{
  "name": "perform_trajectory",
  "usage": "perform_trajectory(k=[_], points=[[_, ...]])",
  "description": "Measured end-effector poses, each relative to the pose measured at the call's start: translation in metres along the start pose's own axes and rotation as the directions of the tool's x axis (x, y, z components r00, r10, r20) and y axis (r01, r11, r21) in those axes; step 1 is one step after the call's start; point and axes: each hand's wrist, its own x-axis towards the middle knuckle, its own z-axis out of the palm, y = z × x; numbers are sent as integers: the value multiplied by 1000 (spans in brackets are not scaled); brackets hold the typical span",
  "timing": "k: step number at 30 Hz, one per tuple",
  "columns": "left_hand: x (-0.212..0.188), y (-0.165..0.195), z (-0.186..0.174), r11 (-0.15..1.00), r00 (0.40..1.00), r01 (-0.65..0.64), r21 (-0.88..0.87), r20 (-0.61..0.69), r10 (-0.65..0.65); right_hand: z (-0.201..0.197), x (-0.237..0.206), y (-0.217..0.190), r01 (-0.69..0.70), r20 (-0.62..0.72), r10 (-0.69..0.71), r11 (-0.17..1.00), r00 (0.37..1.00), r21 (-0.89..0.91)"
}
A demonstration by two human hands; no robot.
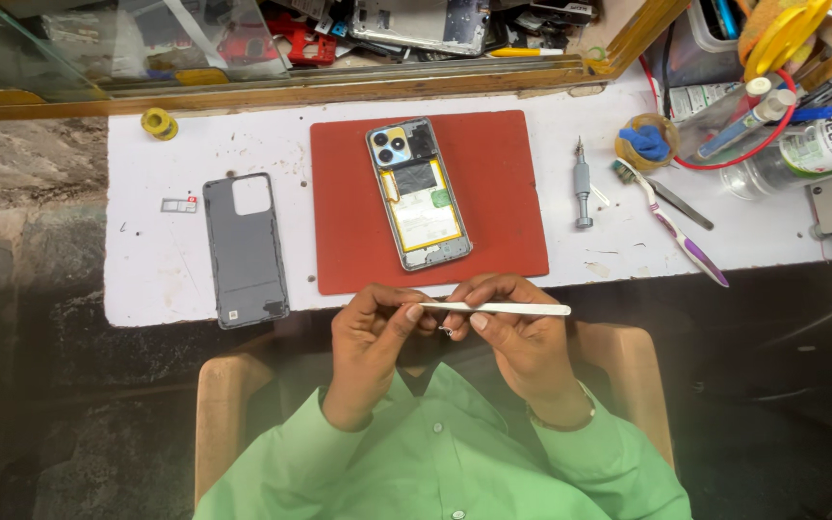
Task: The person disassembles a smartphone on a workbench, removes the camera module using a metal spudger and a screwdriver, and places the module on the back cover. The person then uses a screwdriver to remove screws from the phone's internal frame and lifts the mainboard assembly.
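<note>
A slim white tool (505,309) is pinched firmly by both hands (377,332) (517,332), steadying its tip; beyond them the opened phone (419,193) is laid.

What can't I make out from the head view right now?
- What the left hand pinches near the tip of the white stick held by the right hand: hidden by the fingers.
- The small parts inside the opened phone: too small.
- The clutter behind the glass pane: blurred by reflections.
- The clear bottle: cut off at the right edge.
</note>
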Motion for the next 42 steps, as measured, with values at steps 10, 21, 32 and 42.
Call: perform_trajectory(k=[10, 21, 32, 42], points=[[6, -3, -3, 1000, 999, 13, 1, 31, -13, -4, 4, 3, 24, -47, -27, 997, 999, -79], [9, 22, 6, 951, 989, -134, 278, 93, 112, -3, 12, -1, 48, -53, -58, 986, 997, -159], [24, 53, 16, 385, 811, -558, 735, 386, 440, -3, 13, -3, 225, -125, -271, 928, 954, -298], [154, 44, 8, 97, 980, 92, 991, -107, 166, -31, 90, -18, 221, -246, -221, 975, 944, -27]])
